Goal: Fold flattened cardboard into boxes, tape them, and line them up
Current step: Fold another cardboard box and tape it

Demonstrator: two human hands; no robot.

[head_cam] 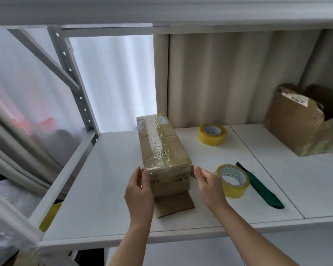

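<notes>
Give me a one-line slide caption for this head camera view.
Both hands, left hand and right hand, steady a taped cardboard box on a white shelf.

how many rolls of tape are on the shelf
2. One roll of yellow tape sits toward the back of the shelf, right of the long box. The other roll lies nearer, beside the green cutter. More may be hidden behind boxes.
</notes>
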